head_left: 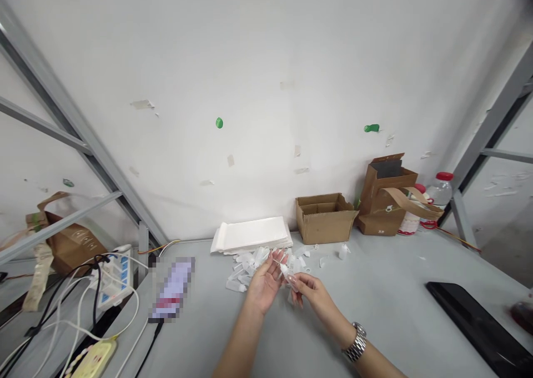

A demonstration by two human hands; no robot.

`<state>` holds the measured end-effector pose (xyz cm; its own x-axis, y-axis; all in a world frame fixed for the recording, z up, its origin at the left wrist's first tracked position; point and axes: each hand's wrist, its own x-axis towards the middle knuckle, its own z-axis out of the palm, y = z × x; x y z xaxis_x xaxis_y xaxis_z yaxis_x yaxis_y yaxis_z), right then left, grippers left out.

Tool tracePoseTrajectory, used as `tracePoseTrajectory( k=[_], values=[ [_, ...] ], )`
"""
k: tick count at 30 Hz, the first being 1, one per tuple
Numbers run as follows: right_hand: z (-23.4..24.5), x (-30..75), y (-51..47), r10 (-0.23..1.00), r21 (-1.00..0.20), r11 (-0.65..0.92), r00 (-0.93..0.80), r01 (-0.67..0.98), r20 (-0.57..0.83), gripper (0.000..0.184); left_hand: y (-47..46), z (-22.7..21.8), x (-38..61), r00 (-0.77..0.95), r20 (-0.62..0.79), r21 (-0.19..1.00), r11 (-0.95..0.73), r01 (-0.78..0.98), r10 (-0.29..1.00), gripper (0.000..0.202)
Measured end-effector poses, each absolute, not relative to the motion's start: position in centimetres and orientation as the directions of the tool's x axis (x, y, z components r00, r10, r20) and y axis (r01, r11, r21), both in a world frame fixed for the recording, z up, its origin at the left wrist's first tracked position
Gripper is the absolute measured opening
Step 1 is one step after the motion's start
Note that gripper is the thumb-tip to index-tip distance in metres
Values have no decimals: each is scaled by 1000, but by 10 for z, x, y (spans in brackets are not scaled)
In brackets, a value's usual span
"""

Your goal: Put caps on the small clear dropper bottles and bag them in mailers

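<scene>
My left hand [265, 281] is raised over the grey table [375, 289], palm turned toward me, its fingers curled round a small clear plastic bottle [284, 268]. My right hand [307, 289], with a metal watch [356, 342] on the wrist, pinches the same small bottle from the right. The two hands meet just in front of a pile of several small clear bottles and caps [250, 267]. What exactly sits between the fingertips is too small to make out.
A stack of white sheets [252, 235] lies behind the pile, an open cardboard box [323, 217] to its right, then a brown paper bag [385, 197] and a red-capped bottle [441, 192]. Power strips and cables [112, 278] lie left, a black tray [478, 325] right.
</scene>
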<state>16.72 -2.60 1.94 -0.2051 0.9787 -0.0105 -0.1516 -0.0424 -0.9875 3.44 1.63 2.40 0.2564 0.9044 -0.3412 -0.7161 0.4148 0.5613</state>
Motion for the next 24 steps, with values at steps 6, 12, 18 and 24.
tracePoseTrajectory(
  k=[6, 12, 18, 24],
  values=[
    [17, 168, -23, 981, -992, -40, -194, -120, -16, 45, 11, 24, 42, 282, -362, 524, 444, -726, 888, 10],
    [15, 167, -23, 985, -995, -32, -173, -96, -15, 44, 11, 23, 43, 295, -352, 535, 450, -715, 888, 11],
    [13, 168, -22, 981, -997, -26, -193, -75, -11, 45, 13, 23, 40, 280, -361, 557, 446, -701, 890, 13],
    [15, 169, -22, 980, -998, -21, -197, -57, -9, 44, 11, 25, 41, 260, -359, 572, 431, -697, 896, 12]
  ],
)
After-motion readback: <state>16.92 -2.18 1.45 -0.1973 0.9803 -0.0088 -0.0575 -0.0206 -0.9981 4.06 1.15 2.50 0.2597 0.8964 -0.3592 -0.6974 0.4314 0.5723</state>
